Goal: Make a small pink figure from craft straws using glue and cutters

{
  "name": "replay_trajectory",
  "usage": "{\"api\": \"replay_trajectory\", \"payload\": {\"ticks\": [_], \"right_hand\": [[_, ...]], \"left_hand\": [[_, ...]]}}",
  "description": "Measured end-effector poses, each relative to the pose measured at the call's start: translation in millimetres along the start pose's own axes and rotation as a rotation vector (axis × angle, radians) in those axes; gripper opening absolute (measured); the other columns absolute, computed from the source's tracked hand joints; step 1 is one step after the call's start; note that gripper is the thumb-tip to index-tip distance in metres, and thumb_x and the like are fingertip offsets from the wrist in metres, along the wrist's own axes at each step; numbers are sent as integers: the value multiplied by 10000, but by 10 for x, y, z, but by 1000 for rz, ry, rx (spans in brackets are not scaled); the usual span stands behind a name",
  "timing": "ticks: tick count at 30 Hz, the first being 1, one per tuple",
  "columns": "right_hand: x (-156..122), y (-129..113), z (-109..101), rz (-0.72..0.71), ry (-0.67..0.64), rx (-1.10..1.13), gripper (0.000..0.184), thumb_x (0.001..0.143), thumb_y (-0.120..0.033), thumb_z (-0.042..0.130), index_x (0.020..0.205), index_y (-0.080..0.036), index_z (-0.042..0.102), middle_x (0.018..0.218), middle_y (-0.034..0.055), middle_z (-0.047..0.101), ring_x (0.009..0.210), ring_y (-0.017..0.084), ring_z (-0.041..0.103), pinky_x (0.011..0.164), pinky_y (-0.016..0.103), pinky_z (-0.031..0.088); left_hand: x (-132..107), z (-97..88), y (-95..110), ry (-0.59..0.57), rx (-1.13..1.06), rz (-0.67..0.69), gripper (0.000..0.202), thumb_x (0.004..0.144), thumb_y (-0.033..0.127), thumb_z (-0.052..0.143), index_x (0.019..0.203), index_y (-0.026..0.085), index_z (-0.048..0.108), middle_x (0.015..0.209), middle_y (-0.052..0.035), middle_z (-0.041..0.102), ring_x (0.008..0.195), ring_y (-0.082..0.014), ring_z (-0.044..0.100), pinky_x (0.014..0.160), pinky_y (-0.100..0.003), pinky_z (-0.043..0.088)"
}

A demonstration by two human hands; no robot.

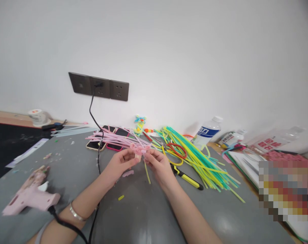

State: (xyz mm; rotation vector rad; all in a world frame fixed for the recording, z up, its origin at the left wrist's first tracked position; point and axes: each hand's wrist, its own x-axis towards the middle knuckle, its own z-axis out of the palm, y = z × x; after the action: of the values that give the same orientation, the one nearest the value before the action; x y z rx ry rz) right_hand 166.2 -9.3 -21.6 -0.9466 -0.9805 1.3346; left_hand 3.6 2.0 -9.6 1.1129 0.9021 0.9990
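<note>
Between my two hands, above the middle of the table, is a small pink pipe-cleaner figure with rounded shapes at its top. My left hand is closed on its left side, thumb and fingers pinching it. The fingers of my right hand pinch its right side, close to a pale lilac bit. A yellow-green pipe cleaner hangs down below the figure beside my right fingers. On the table under my left hand lies a short pink-lilac piece. The fingertips partly hide the figure.
A pink glue gun lies left, its black cord crossing to the wall socket. Pink pipe cleaners rest over phones behind my hands. Right are green and yellow pipe cleaners, scissors, yellow-black pliers and a bottle.
</note>
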Motion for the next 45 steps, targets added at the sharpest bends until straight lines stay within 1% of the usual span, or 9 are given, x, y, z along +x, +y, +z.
{"api": "replay_trajectory", "payload": {"ticks": [5,10,17,22,27,32,38,43,45], "right_hand": [[12,24,-21,-16,-8,-19,311,664,-447,816,689,-190,643,614,-35,545,574,105,442,580,244,338],[25,44,-39,-12,-6,-14,313,663,-447,820,703,-190,645,631,-33,556,584,106,448,582,244,334],[16,14,-8,-26,-8,-26,330,646,-443,826,671,-184,625,615,-34,542,566,101,423,565,243,323],[20,13,-10,-41,-26,-15,313,662,-426,816,660,-186,615,623,-33,540,575,102,424,581,247,329],[23,23,-43,-44,-44,-18,300,682,-421,803,679,-187,615,622,-36,537,575,105,419,582,248,323],[21,9,-26,-33,-36,-12,327,658,-435,812,662,-182,603,617,-39,527,574,102,406,581,246,315],[23,2,-21,-20,-52,-7,341,655,-437,811,641,-180,587,590,-52,486,567,94,387,574,239,302],[27,15,-29,-28,-62,-1,344,659,-446,813,652,-186,588,599,-48,498,570,100,395,581,246,307],[24,11,-24,-50,-77,2,329,688,-450,798,670,-191,595,622,-40,513,589,109,412,600,251,324]], "left_hand": [[7,-8,-3,1,21,48,284,641,368,824,825,175,728,694,0,618,628,-118,511,535,-194,386],[5,-5,3,-18,10,67,263,645,345,824,828,181,728,687,6,626,645,-120,527,552,-197,387],[-10,2,22,-56,11,52,288,660,365,815,868,187,726,842,-25,713,812,-166,618,724,-249,473],[-17,-3,28,-13,76,76,296,652,371,814,859,180,723,733,7,678,706,-139,583,677,-243,466],[-1,-35,5,-32,128,110,275,689,380,782,850,167,715,792,-12,689,741,-144,588,713,-253,463],[19,-69,-26,-40,226,128,257,722,377,748,832,149,701,769,-16,657,697,-136,548,641,-239,428],[28,-79,-44,-41,241,137,241,723,368,746,809,150,690,743,-11,639,688,-136,539,630,-237,420],[13,-62,-35,-54,211,117,256,715,376,750,841,156,712,789,-28,682,733,-154,574,676,-251,445],[3,-47,-19,-45,195,110,264,709,381,756,850,161,718,809,-31,697,730,-152,578,677,-251,449]]}}
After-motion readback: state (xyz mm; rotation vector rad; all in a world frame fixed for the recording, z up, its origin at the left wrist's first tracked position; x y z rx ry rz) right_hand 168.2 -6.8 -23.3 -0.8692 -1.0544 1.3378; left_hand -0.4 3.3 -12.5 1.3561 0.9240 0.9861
